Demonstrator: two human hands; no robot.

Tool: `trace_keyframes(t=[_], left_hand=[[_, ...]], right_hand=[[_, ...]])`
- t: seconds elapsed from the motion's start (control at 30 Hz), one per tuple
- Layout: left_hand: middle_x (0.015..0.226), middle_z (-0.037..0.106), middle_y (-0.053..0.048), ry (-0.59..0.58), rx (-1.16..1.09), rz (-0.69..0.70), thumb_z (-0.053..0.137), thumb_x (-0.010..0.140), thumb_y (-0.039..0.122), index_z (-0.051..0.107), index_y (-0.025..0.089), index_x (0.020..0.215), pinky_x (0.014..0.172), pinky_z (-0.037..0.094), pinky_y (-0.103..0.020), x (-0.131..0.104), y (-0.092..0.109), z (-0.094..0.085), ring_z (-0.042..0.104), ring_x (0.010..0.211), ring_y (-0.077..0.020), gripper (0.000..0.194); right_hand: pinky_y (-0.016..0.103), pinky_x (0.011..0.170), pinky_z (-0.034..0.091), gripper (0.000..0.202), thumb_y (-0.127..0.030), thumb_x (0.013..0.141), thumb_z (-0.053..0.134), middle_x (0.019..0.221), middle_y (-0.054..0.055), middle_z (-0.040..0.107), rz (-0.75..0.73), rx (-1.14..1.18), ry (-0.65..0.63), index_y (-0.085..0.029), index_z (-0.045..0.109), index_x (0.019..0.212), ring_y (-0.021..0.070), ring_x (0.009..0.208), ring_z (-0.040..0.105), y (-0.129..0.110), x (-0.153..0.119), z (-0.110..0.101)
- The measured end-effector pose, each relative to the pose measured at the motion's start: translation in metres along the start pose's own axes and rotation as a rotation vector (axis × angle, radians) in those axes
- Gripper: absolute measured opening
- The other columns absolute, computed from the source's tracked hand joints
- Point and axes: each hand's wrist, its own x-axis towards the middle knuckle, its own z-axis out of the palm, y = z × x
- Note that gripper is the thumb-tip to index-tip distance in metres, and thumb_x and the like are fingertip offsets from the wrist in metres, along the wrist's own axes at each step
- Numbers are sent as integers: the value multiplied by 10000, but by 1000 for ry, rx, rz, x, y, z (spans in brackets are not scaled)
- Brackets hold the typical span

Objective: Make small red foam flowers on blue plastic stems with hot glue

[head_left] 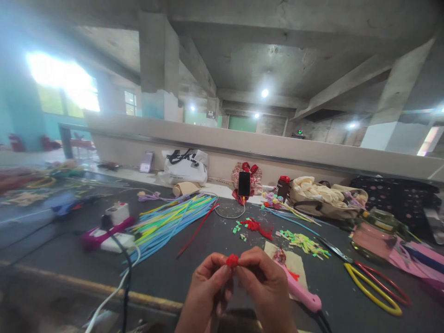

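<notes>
A small red fuzzy piece [232, 261] is pinched between the fingertips of both hands, above the near edge of the table. My left hand [211, 282] grips its left side with thumb and forefinger. From the right, my right hand [261, 284] closes on it in the same way. Just beyond my right hand, a pink-handled corded tool [303, 291] rests on a beige sheet [299, 266]. Part of the tool is hidden behind that hand. Small red fuzzy pieces [255, 226] lie on the dark table [215, 240] ahead of my hands.
Blue and yellow fuzzy stems [173, 222] lie left, near a purple-and-white power strip [107, 238] with cables. Short green and yellow pieces [301, 243] are heaped right, before red-and-yellow-handled scissors [367, 282]. Behind stand a phone [244, 184], a white bag [185, 167] and a jar [374, 233].
</notes>
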Motion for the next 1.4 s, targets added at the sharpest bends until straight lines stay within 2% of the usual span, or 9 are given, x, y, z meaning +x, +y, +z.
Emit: trace_keyframes(t=[0.13, 0.27, 0.4, 0.57, 0.77, 1.0, 1.17, 1.27, 1.4], left_hand=[[346, 479, 76, -20, 7, -8, 694, 615, 315, 531, 175, 653, 274, 186, -63, 2, -1, -1, 277, 256, 10, 218], [349, 468, 82, -10, -42, -24, 706, 600, 300, 528, 177, 644, 279, 179, -66, 2, 0, -1, 292, 265, 5, 221], [390, 484, 82, -30, -146, -24, 739, 556, 266, 528, 168, 618, 324, 249, -71, 1, 0, -2, 361, 302, 1, 241], [417, 505, 73, -58, -187, -28, 749, 546, 257, 538, 162, 614, 344, 282, -79, 2, 0, -3, 377, 320, -1, 241], [419, 500, 73, -93, -225, -57, 749, 552, 240, 532, 162, 620, 334, 270, -73, 2, -3, -5, 360, 307, 7, 241], [405, 484, 77, -109, -246, -96, 744, 568, 253, 533, 162, 633, 317, 248, -68, 3, -7, -9, 358, 284, 14, 239], [375, 437, 84, -283, -380, -120, 720, 603, 294, 534, 152, 598, 302, 243, -76, 8, -10, -16, 258, 265, 25, 234], [354, 411, 89, -345, -385, -151, 708, 612, 314, 539, 149, 576, 297, 244, -83, 8, -10, -19, 246, 261, 21, 239], [460, 524, 44, -286, -236, -169, 727, 569, 317, 590, 151, 648, 360, 347, -133, 2, -5, -15, 423, 327, -28, 229]], right_hand=[[217, 520, 389, 41, -208, 719, 609, 649, -5, 555, 6, 9, 20, -185, 625, 689, 119, 582, 509, 1, 0, 2], [202, 473, 378, 82, -256, 704, 625, 603, -10, 544, 56, 73, 53, -179, 637, 680, 104, 530, 487, 1, -1, 5], [192, 437, 361, 99, -282, 684, 642, 592, -17, 539, 112, 157, 67, -183, 640, 683, 88, 483, 460, 0, -4, 8], [186, 437, 368, 123, -296, 697, 625, 559, -29, 520, 171, 197, 48, -176, 610, 669, 88, 472, 469, -2, -5, 8], [191, 457, 342, 110, -254, 703, 612, 567, -32, 504, 156, 143, 36, -170, 570, 647, 88, 493, 452, 0, -6, 7], [177, 466, 321, 202, -227, 657, 655, 620, -52, 462, 136, 317, 64, -186, 461, 620, 69, 513, 400, 3, -6, 11], [165, 424, 322, 149, -303, 722, 604, 580, -56, 481, 271, 390, -6, -189, 511, 697, 56, 448, 421, -2, -7, 7], [184, 494, 377, 131, -277, 740, 575, 671, -26, 543, 249, 330, -60, -206, 572, 850, 83, 537, 495, -5, -6, 2], [215, 593, 407, 475, -104, 577, 680, 881, -4, 535, 72, 111, -250, -269, 587, 1013, 123, 700, 520, -11, -2, -5]])
